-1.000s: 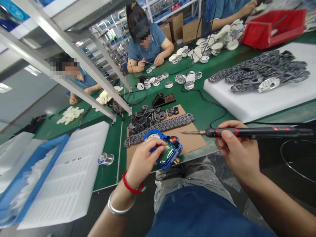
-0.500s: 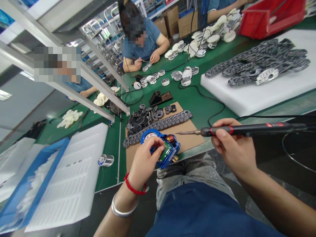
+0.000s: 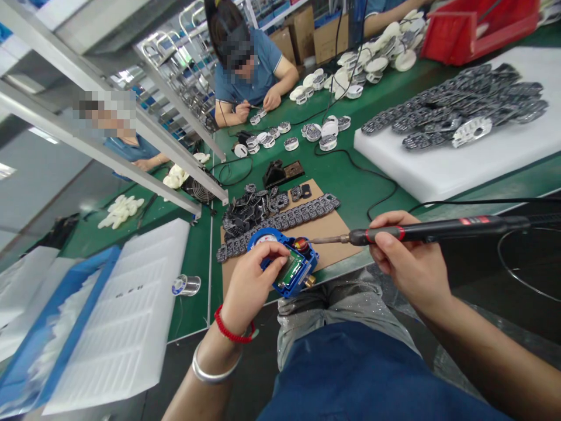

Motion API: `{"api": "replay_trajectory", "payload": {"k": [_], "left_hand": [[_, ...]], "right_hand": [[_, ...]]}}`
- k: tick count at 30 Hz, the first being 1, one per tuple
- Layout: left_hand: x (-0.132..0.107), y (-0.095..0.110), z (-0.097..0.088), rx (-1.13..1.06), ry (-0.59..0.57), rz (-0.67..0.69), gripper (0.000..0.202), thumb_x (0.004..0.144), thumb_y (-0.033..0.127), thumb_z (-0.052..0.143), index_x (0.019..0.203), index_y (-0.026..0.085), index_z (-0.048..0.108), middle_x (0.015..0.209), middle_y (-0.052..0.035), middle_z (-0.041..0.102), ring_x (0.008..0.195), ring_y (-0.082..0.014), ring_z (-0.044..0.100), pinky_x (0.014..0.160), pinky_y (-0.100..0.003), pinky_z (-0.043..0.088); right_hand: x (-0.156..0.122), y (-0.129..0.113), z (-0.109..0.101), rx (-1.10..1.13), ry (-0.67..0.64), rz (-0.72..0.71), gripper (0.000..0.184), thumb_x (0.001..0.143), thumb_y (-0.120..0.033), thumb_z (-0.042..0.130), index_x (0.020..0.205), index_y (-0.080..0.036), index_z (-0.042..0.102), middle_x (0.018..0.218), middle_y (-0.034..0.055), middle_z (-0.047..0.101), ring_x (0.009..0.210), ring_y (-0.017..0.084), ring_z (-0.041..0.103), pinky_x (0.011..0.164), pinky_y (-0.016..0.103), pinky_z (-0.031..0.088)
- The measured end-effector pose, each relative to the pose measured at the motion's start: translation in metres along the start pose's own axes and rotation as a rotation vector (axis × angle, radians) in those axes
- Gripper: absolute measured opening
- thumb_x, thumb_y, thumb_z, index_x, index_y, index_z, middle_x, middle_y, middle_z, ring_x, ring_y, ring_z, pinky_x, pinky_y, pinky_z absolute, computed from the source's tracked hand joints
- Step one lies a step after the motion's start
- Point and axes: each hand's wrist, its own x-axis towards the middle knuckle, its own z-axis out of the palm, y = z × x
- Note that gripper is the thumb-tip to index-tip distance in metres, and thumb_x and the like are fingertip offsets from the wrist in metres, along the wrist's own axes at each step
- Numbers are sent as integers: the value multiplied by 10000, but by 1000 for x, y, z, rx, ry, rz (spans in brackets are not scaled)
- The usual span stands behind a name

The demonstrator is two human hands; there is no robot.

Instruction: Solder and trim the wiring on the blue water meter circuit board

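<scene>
My left hand (image 3: pixel 253 280) is closed around a blue fixture (image 3: pixel 287 270) that holds a small green circuit board, at the near edge of a brown cardboard sheet (image 3: pixel 326 229). My right hand (image 3: pixel 405 264) grips a black and red soldering iron (image 3: pixel 432 230). Its metal tip reaches left and touches the top right corner of the fixture, by a round reddish part. Rows of small dark circuit boards (image 3: pixel 280 219) lie on the cardboard just beyond the fixture.
A solder spool (image 3: pixel 186 285) and white foam trays (image 3: pixel 125 324) lie to the left. A white foam slab (image 3: pixel 456 155) with dark boards is at the right, a red bin (image 3: pixel 477 26) behind it. Co-workers sit across the green table (image 3: pixel 350 175). A black stand (image 3: pixel 280 173) sits behind the cardboard.
My right hand has moved the soldering iron leftward until its tip meets the fixture. My left hand has kept its hold on the blue fixture.
</scene>
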Motion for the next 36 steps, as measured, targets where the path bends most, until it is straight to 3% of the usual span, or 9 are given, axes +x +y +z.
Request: {"api": "replay_trajectory", "payload": {"k": [6, 14, 20, 36], "left_hand": [[4, 2, -4, 6, -37, 27, 110, 835, 181, 532, 856, 212, 635, 917, -14, 663, 879, -162, 602, 832, -333, 458], [9, 4, -7, 0, -125, 12, 100, 841, 177, 524, 876, 208, 613, 884, -11, 644, 825, -149, 590, 772, -311, 462], [10, 4, -4, -94, -145, 12, 104, 848, 153, 513, 926, 200, 564, 904, -12, 647, 822, -130, 591, 783, -299, 469], [13, 6, -3, -190, -178, -57, 234, 855, 180, 533, 1089, 189, 538, 973, -35, 670, 905, -147, 613, 868, -340, 453]], "right_hand": [[-1, 0, 0, -9, -23, 1, 122, 831, -292, 664, 914, -242, 591, 532, -61, 472, 380, 76, 386, 315, 164, 299], [-3, 1, -2, -99, -144, 52, 139, 857, -316, 647, 939, -236, 569, 547, -66, 478, 397, 71, 399, 348, 161, 317], [-4, 1, 0, -225, -194, -1, 106, 858, -279, 628, 933, -230, 572, 559, -70, 449, 417, 74, 408, 382, 185, 316], [-2, 1, 3, -268, -216, 15, 84, 870, -250, 591, 937, -237, 543, 608, -68, 449, 445, 66, 413, 417, 211, 309]]}}
